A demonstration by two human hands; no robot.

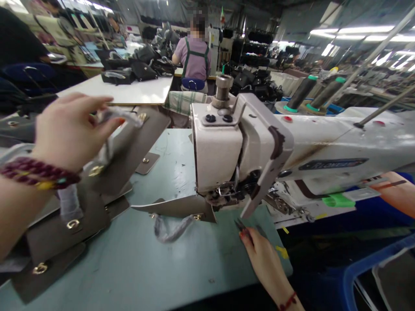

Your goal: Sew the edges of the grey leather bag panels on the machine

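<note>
My left hand is raised at the left, fingers pinched round the plastic-wrapped handle of a taupe bag panel, which hangs tilted and partly blurred. Below it, more taupe panels with gold rings and wrapped handles lie overlapped. Another taupe panel lies under the head of the sewing machine, its edge curled up and its wrapped handle facing me. My right hand rests low on the table, closed round thread snips, whose dark tips point toward the machine.
The green sewing table has a corner at the right. A blue bin stands beside it. Thread cones stand behind the machine. Beyond are a white table with black bags and a seated person.
</note>
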